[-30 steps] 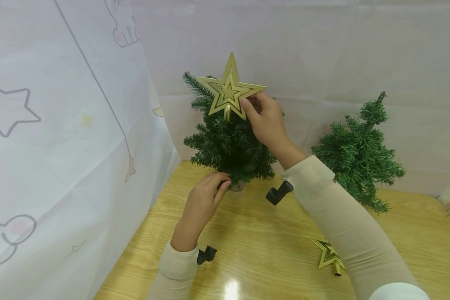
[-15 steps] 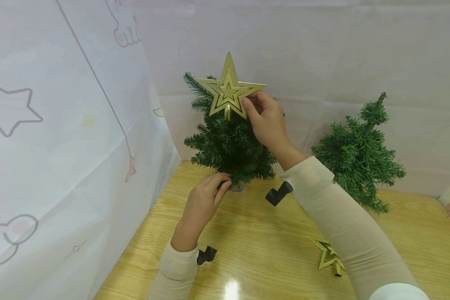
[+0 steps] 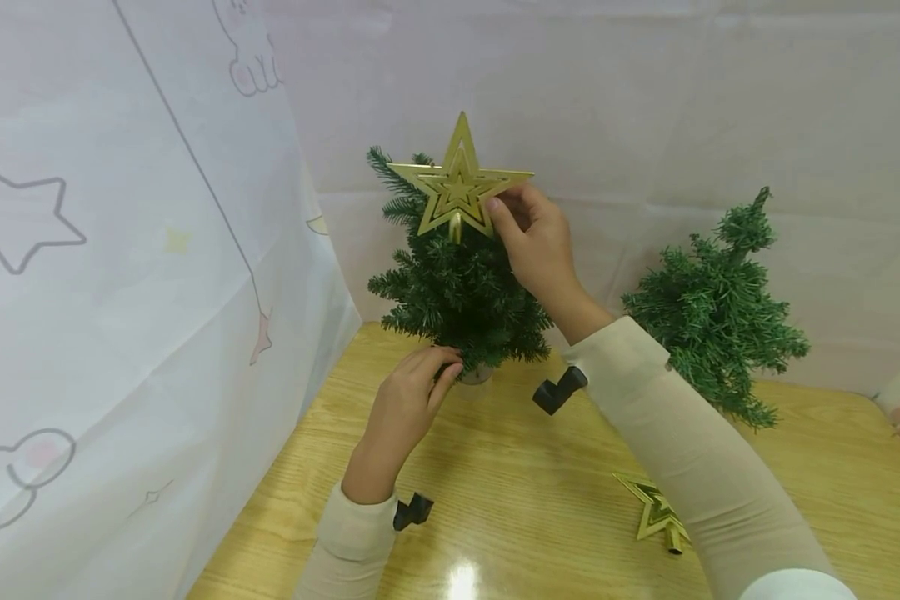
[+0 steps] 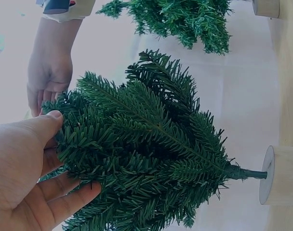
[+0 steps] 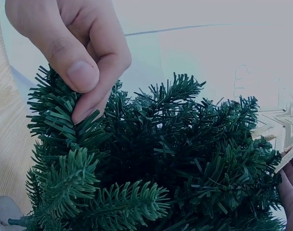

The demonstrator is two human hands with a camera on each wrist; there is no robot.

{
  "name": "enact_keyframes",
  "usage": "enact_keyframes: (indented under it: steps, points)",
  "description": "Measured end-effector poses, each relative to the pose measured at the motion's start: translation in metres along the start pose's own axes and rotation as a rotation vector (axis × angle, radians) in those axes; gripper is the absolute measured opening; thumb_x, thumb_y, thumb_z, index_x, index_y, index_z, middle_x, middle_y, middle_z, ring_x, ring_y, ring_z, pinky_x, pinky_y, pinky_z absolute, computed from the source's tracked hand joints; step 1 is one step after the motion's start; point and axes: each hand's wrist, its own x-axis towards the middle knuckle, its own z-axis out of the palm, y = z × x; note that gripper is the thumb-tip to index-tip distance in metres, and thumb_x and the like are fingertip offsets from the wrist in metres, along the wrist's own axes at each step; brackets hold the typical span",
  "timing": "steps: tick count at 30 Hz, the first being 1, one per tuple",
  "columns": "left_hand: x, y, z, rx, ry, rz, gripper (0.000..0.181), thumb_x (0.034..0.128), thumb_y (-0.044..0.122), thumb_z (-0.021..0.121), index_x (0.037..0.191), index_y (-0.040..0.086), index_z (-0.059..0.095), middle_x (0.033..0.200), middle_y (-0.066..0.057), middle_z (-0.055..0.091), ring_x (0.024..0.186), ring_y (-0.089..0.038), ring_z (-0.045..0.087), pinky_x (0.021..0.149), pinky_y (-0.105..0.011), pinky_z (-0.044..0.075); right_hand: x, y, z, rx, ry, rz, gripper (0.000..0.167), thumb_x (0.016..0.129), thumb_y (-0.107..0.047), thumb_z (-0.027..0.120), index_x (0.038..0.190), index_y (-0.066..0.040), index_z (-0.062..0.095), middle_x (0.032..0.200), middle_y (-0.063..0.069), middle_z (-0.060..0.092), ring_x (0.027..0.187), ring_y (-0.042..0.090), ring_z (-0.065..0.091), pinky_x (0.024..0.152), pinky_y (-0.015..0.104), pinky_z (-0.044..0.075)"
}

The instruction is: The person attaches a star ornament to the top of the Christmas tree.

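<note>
My right hand point(image 3: 536, 237) pinches a gold star topper point(image 3: 459, 187) by its right side, thumb in front. The star stands upright at the top of a dark green Christmas tree point(image 3: 461, 292). Its tube points down into the upper branches; whether it sits on the tip is hidden. My left hand point(image 3: 408, 400) is at the tree's low front branches. In the right wrist view, that left hand point(image 5: 84, 53) pinches a branch point(image 5: 55, 120) between thumb and finger, while the star point(image 5: 292, 118) shows at the right edge. A round wooden base point(image 4: 284, 175) carries the tree's stem.
A second, lighter green tree point(image 3: 720, 308) stands to the right, partly behind my right sleeve. Another gold star point(image 3: 652, 508) lies on the wooden table point(image 3: 510, 492), partly covered by that sleeve. Printed cloth point(image 3: 150, 333) hangs along the left side, and pale cloth hangs behind.
The held star dips slightly and shifts a little in tilt at the tree's top, moving with my right hand. My left hand stays at the low branches.
</note>
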Motion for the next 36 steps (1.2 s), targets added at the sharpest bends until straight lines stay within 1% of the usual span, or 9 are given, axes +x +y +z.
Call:
enact_keyframes:
  steps: [4,6,10,14,16,18,22,29,36]
  points:
    - [0.0,0.0,0.0,-0.001,-0.001,-0.002,0.019,0.0995,0.025,0.058,0.111,0.013,0.067,0.112,0.001,0.067,0.104,-0.016,0.062,0.085,-0.033,0.054,-0.007,-0.019,-0.002,-0.001,0.005,0.013,0.023,0.101,-0.013,0.055,0.114,0.004,0.062,0.111,0.017,0.066,0.1,0.025,0.064,0.084,0.032,0.05]
    - [0.0,0.0,0.0,0.0,-0.001,-0.001,0.018,0.0993,0.025,0.059,0.111,0.014,0.067,0.112,0.001,0.067,0.104,-0.016,0.062,0.085,-0.033,0.054,-0.01,-0.026,-0.003,0.002,0.008,0.019,0.023,0.101,-0.013,0.055,0.115,0.004,0.062,0.111,0.017,0.066,0.1,0.025,0.064,0.084,0.031,0.05]
    - [0.0,0.0,0.001,0.002,-0.002,0.002,0.018,0.099,0.025,0.059,0.111,0.014,0.067,0.112,0.001,0.067,0.104,-0.017,0.062,0.085,-0.033,0.054,-0.011,-0.026,-0.003,0.023,0.02,0.01,0.023,0.101,-0.013,0.056,0.115,0.004,0.063,0.11,0.017,0.066,0.1,0.024,0.065,0.083,0.029,0.051]
    - [0.0,0.0,0.001,0.004,-0.005,0.002,0.018,0.0988,0.024,0.059,0.112,0.014,0.067,0.112,0.001,0.067,0.105,-0.016,0.062,0.086,-0.033,0.054,-0.012,-0.025,-0.003,0.046,0.033,-0.017,0.023,0.1,-0.011,0.057,0.114,0.006,0.063,0.106,0.019,0.067,0.091,0.024,0.064,0.075,0.025,0.049]
    - [0.0,0.0,0.001,0.004,-0.005,0.0,0.018,0.0987,0.024,0.06,0.112,0.014,0.067,0.113,0.001,0.067,0.106,-0.017,0.062,0.086,-0.033,0.054,-0.012,-0.026,-0.003,0.056,0.035,-0.033,0.023,0.1,-0.01,0.057,0.114,0.007,0.064,0.105,0.02,0.067,0.09,0.024,0.065,0.073,0.025,0.048]
    - [0.001,0.001,0.0,0.004,-0.003,-0.001,0.018,0.0987,0.024,0.06,0.112,0.014,0.067,0.113,0.0,0.067,0.106,-0.017,0.062,0.087,-0.034,0.054,-0.012,-0.026,-0.002,0.061,0.034,-0.046,0.023,0.099,-0.009,0.058,0.115,0.007,0.064,0.106,0.02,0.068,0.094,0.024,0.066,0.076,0.024,0.05]
    - [0.0,0.001,0.0,0.008,-0.001,-0.006,0.019,0.0989,0.025,0.059,0.113,0.014,0.066,0.116,0.0,0.066,0.108,-0.017,0.061,0.087,-0.034,0.054,-0.013,-0.026,-0.002,0.071,0.034,-0.058,0.024,0.099,-0.008,0.058,0.116,0.008,0.063,0.108,0.02,0.067,0.101,0.024,0.066,0.082,0.028,0.052]
    - [-0.002,0.003,0.002,0.015,-0.014,-0.022,0.024,0.1,0.028,0.058,0.118,0.014,0.064,0.122,-0.002,0.064,0.114,-0.019,0.059,0.09,-0.036,0.052,-0.019,-0.026,-0.003,0.086,0.035,-0.066,0.025,0.097,-0.007,0.06,0.117,0.009,0.062,0.108,0.021,0.067,0.103,0.027,0.066,0.087,0.033,0.053]
    - [0.0,0.002,0.003,0.013,-0.002,-0.009,0.031,0.1018,0.033,0.054,0.123,0.012,0.062,0.126,-0.004,0.061,0.119,-0.021,0.056,0.096,-0.038,0.049,-0.021,-0.021,-0.006,0.105,0.025,-0.081,0.026,0.097,-0.006,0.06,0.118,0.009,0.061,0.11,0.02,0.066,0.104,0.026,0.065,0.088,0.032,0.053]
